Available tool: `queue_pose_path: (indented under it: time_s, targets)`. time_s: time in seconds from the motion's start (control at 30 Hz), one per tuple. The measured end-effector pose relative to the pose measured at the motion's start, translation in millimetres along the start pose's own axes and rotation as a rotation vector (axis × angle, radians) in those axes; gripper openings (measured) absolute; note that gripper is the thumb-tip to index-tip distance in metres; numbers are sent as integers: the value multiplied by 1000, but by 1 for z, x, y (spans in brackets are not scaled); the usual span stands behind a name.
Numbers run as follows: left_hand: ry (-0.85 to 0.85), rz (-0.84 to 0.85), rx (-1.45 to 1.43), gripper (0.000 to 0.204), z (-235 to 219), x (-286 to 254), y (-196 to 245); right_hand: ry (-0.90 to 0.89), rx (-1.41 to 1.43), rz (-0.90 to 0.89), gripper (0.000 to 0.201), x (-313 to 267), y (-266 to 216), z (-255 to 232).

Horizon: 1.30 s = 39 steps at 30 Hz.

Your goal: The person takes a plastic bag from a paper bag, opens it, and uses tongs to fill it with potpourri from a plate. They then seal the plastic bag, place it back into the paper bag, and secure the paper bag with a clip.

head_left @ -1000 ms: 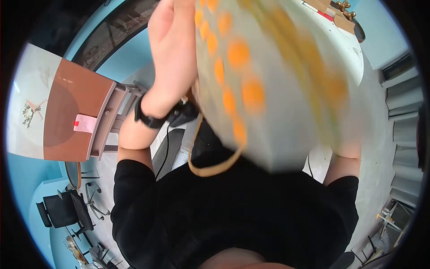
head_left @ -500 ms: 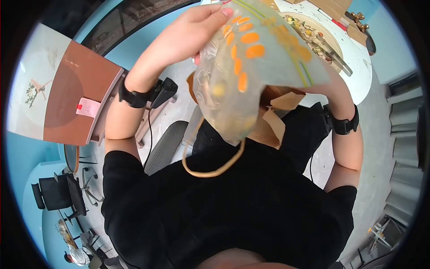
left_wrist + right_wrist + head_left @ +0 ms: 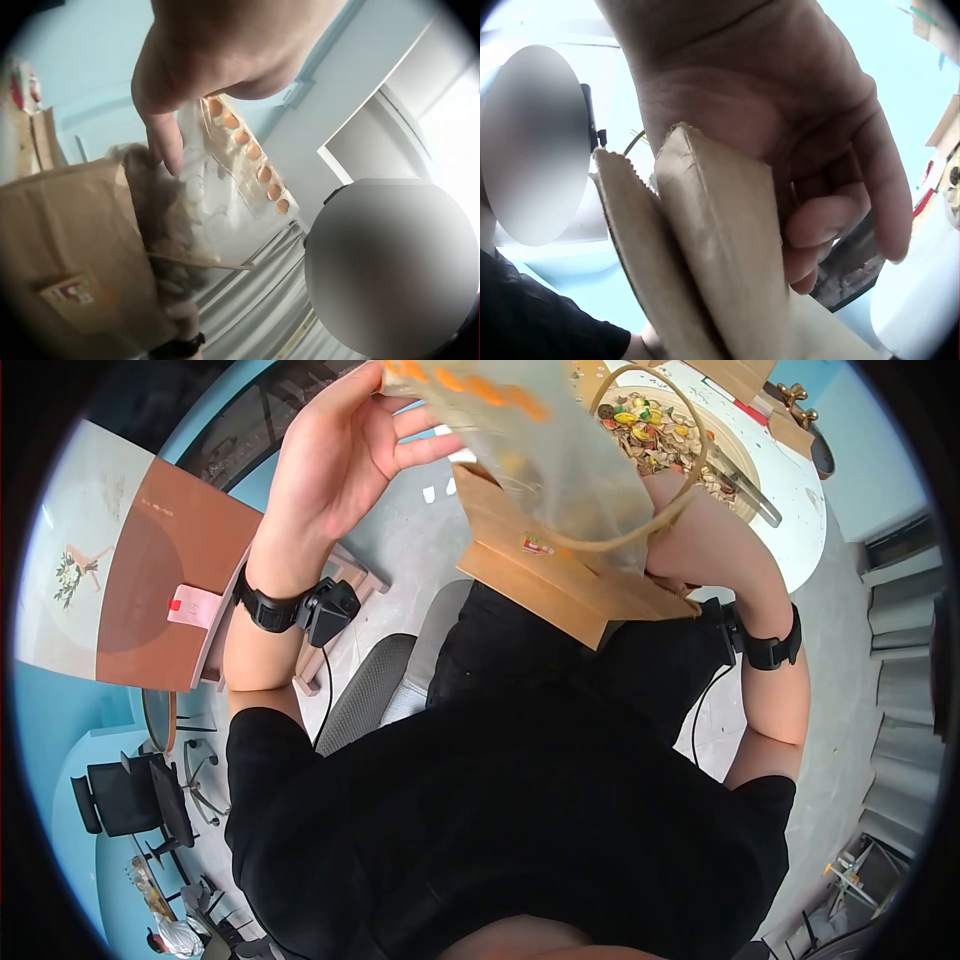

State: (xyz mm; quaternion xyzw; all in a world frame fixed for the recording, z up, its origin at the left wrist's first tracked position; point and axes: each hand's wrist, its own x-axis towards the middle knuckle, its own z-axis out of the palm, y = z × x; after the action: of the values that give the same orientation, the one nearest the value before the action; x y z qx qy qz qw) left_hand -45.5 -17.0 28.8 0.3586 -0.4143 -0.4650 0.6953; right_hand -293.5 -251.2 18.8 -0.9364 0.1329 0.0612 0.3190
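Beside the white tabletop's edge, a plastic bag is hanging close to a paper bag.
The left hand is pinching the plastic bag's top, other fingers extended; the right hand, fingers curled, is gripping the paper bag.

Downward head POV, 2 wrist POVs nr bag
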Motion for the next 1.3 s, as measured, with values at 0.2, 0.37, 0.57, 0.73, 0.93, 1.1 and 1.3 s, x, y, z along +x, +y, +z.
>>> queue_pose_path:
  time_s: [0.2,0.37,0.57,0.73,0.93,1.1,1.3]
  targets:
    - [83,32,853,57,77,-8,-16,276,-42,-573,55,13,50,25]
    - [0,-132,1156,82,87,-8,-17,180,56,-558,60,18,49,27]
    - [-73,-71,1320,57,87,2,-14,281,-120,-713,45,19,47,29]
    - [-460,12,1389,36,61,6,-18,-52,175,8,34,18,14,9]
    - [-250,-150,1468,41,79,-5,-15,-6,189,15,34,7,4,2]
    - [37,50,1066,67,44,-17,0,-8,5,-151,33,15,29,-13]
    - [-167,-96,933,107,-5,-32,-35,124,41,-111,32,28,25,-12]
